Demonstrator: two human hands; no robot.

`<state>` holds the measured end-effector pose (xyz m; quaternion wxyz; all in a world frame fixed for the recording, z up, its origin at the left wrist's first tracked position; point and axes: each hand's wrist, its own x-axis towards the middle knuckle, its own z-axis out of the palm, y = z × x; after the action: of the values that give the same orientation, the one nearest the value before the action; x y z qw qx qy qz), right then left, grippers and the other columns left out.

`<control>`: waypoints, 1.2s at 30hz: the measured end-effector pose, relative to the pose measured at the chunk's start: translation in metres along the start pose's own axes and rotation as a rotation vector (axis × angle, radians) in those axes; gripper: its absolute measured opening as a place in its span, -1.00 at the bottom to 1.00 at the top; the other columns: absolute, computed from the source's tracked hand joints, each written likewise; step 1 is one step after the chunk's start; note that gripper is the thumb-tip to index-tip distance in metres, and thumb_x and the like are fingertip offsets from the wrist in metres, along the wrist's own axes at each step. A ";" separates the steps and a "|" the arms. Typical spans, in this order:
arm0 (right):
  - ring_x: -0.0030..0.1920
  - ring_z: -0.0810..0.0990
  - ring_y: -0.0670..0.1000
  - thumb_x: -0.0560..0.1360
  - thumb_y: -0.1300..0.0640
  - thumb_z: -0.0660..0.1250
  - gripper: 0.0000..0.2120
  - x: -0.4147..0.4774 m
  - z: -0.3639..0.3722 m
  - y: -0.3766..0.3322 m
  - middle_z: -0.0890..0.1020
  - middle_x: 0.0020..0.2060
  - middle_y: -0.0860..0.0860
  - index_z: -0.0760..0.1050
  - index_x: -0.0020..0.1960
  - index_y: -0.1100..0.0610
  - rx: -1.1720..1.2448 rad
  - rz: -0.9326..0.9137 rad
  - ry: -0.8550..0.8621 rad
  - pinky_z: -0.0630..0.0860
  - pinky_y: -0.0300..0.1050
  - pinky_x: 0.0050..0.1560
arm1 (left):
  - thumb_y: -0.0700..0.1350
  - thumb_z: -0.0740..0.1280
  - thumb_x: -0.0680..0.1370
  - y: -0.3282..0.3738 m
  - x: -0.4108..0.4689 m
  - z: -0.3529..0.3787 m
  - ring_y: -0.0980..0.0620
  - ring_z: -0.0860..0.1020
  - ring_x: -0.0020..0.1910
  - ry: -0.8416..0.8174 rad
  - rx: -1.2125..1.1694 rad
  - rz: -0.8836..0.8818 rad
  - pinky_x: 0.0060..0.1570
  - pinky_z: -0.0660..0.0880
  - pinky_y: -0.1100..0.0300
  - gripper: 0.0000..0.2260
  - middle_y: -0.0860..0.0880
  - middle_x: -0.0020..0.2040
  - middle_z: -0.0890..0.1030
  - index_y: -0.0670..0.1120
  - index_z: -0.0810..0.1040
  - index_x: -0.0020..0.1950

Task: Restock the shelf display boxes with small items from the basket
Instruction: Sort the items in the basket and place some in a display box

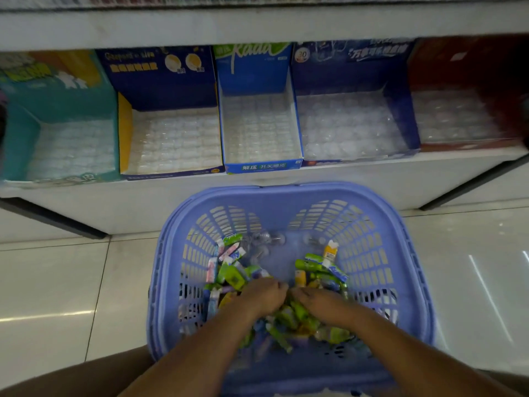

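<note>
Small items [234, 277] lie heaped in the purple basket [400, 253] on the floor [57, 282]. The left hand [263, 296] and right hand [317, 303] rest side by side on the heap, fingers curled down into it; I cannot tell whether either grips anything. Shelf display boxes [257, 133] stand in a row just beyond the basket.

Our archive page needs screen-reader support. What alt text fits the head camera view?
A person's left hand and right hand dig into a pile of small packets in a blue basket on the floor. Ahead, five display boxes lined with clear plastic trays sit on a white shelf.
</note>
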<state>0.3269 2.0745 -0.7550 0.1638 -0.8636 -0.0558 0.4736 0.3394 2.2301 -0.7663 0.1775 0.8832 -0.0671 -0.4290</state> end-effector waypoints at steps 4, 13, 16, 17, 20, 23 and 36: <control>0.53 -0.20 0.17 0.61 -0.21 -0.06 -0.45 -0.027 0.028 0.009 -0.15 0.55 0.01 -0.14 0.53 -0.16 -0.215 -0.010 -0.078 -0.15 0.28 0.46 | 0.12 -0.06 0.65 -0.014 -0.026 0.040 -0.18 0.03 0.53 0.023 0.151 0.018 0.47 -0.01 -0.14 -0.55 -0.13 0.55 0.11 -0.01 0.23 0.49; 0.41 0.28 0.25 0.52 -0.37 -0.05 -0.35 -0.004 0.003 -0.013 0.16 0.50 0.14 0.00 0.52 -0.11 -0.286 -0.018 -0.218 0.25 0.18 0.35 | -0.01 0.04 0.65 -0.006 -0.002 0.008 -0.21 0.41 0.29 -0.095 0.180 0.065 0.33 0.30 -0.11 -0.64 -0.21 0.26 0.49 -0.20 0.45 0.26; 0.18 0.50 0.19 0.57 -0.22 0.09 -0.51 0.012 -0.017 -0.012 0.47 0.27 0.17 0.31 0.41 -0.01 -0.176 -0.044 -0.161 0.49 0.09 0.17 | -0.09 0.11 0.62 -0.016 0.002 -0.021 -0.12 0.54 -0.08 0.375 -0.031 -0.010 -0.08 0.50 0.04 -0.77 -0.12 -0.04 0.57 -0.13 0.53 0.05; 0.13 0.53 0.19 0.58 -0.16 0.13 -0.58 0.018 -0.023 -0.016 0.52 0.17 0.17 0.41 0.31 0.07 -0.173 -0.063 -0.064 0.52 0.05 0.10 | -0.13 0.14 0.61 -0.026 0.006 -0.032 -0.12 0.53 -0.01 0.511 -0.057 -0.038 -0.05 0.49 0.03 -0.79 -0.12 0.05 0.55 -0.12 0.53 0.12; 0.05 0.55 0.18 0.58 0.05 0.19 -0.74 0.047 -0.031 -0.037 0.56 0.08 0.17 0.48 0.18 0.17 -0.089 -0.076 0.223 0.52 -0.01 -0.02 | -0.30 0.20 0.53 -0.055 0.021 -0.055 -0.12 0.39 0.29 0.604 -0.094 -0.118 0.19 0.38 0.06 -0.65 -0.14 0.31 0.42 -0.13 0.43 0.31; 0.11 0.55 0.18 0.55 0.23 0.18 -0.71 0.075 -0.028 -0.056 0.55 0.17 0.19 0.45 0.26 0.19 0.004 -0.097 0.235 0.54 0.00 0.07 | -0.25 0.20 0.54 -0.066 0.033 -0.053 -0.11 0.28 0.38 0.530 0.067 -0.128 0.33 0.23 0.09 -0.53 -0.13 0.40 0.32 -0.14 0.25 0.45; -0.22 0.52 0.05 0.51 -0.09 0.31 -0.71 0.116 -0.007 -0.091 0.51 -0.31 0.04 0.47 -0.13 0.14 1.246 0.103 0.490 0.39 -0.09 -0.15 | 0.02 0.25 0.52 -0.068 0.048 -0.025 -0.19 0.28 0.31 0.406 -0.048 -0.227 0.32 0.28 0.03 -0.51 -0.17 0.33 0.32 -0.11 0.29 0.40</control>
<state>0.4012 2.1875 -0.8141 0.6169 -0.6917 0.3082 0.2145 0.3865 2.2865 -0.8123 0.1590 0.9487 0.0799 -0.2613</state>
